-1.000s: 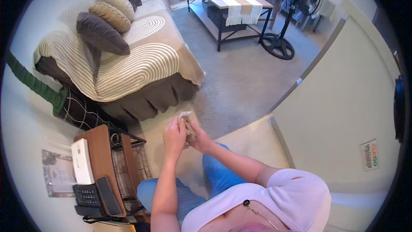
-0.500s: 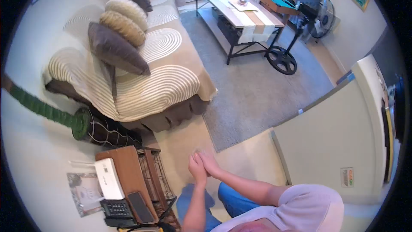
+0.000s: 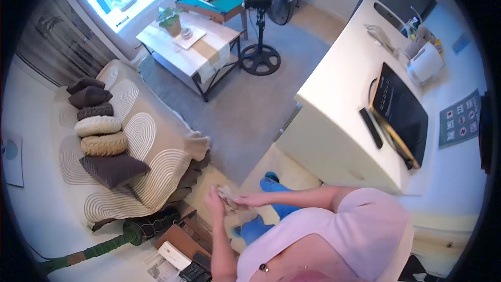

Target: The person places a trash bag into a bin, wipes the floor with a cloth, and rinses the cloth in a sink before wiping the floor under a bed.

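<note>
A crumpled beige cloth (image 3: 227, 196) is held in front of my body, low over the floor. My left hand (image 3: 213, 200) is closed on its left side. From the right, my right hand (image 3: 250, 200) pinches its other edge. The cloth's full shape is hard to make out. Beneath it show my legs in blue jeans and my dark shoes.
To the left stands a sofa (image 3: 141, 162) with several cushions. Near my left arm is a small brown shelf (image 3: 176, 231) holding a telephone (image 3: 194, 272). A white counter (image 3: 334, 91) with an induction cooktop (image 3: 401, 112) is on the right. Ahead are a coffee table (image 3: 209, 30) and fan (image 3: 261, 58).
My view has swung right, bringing the counter top into sight. My hands, clasped together earlier, are now a little apart with the cloth showing between them.
</note>
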`<action>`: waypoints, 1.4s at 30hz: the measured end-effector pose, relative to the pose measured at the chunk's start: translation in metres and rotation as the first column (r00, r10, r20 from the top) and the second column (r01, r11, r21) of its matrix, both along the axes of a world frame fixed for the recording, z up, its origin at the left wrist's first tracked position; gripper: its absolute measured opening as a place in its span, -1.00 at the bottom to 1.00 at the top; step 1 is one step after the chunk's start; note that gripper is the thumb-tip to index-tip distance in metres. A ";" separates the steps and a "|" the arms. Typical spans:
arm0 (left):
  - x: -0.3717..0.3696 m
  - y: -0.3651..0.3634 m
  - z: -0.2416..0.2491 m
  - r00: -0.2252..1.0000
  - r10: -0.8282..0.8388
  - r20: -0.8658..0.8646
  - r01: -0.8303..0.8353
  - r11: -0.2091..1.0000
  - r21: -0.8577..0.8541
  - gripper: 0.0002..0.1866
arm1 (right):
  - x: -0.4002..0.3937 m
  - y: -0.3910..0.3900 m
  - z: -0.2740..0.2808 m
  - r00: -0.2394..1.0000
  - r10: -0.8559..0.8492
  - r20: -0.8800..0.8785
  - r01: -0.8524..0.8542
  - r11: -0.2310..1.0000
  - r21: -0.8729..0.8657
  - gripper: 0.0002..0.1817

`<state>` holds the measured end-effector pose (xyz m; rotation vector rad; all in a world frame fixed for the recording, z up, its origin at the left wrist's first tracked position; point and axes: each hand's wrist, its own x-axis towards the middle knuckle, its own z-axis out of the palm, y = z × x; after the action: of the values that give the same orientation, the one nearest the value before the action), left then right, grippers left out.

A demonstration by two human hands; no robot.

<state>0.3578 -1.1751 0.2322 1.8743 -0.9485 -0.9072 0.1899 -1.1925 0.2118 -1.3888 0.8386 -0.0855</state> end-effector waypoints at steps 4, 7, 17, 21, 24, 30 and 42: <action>-0.039 -0.080 0.068 0.994 -0.027 -0.103 0.002 0.971 -0.241 -0.70 | -0.050 -0.094 0.022 0.999 0.047 0.010 -0.045 0.989 -0.139 -0.47; -0.064 -0.115 0.093 0.979 -0.132 -0.157 0.090 0.964 -0.251 -0.72 | -0.085 -0.147 0.103 0.993 -0.096 -0.069 0.095 0.995 -0.018 -0.44; -0.083 -0.243 0.089 0.907 -0.260 -0.332 0.140 0.929 -0.343 -0.62 | -0.074 -0.234 0.101 0.920 -0.377 0.106 0.349 0.911 0.218 -0.26; -0.078 -0.335 0.083 0.852 -0.434 -0.291 0.349 0.887 -0.301 -0.62 | -0.072 -0.292 0.117 0.795 -0.596 0.112 0.538 0.778 0.326 -0.27; -0.093 -0.415 0.101 0.719 -0.649 -0.248 0.564 0.754 -0.338 -0.63 | -0.075 -0.354 0.115 0.628 -0.771 0.109 0.682 0.612 0.402 -0.28; -0.149 -0.555 0.140 0.272 -0.951 -0.148 0.905 0.305 -0.296 -0.62 | -0.104 -0.439 0.111 0.162 -0.867 0.472 0.737 0.424 0.526 -0.27; -0.363 -0.713 0.179 -0.130 -0.911 0.391 0.896 -0.276 -0.347 -0.65 | -0.276 -0.538 0.157 -0.288 -0.875 0.389 0.957 -0.243 0.161 -0.47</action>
<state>-0.0057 -1.8877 0.4114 0.1341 -2.4775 -1.2291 -0.0857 -1.7302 0.3691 -0.3580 1.4649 -1.8315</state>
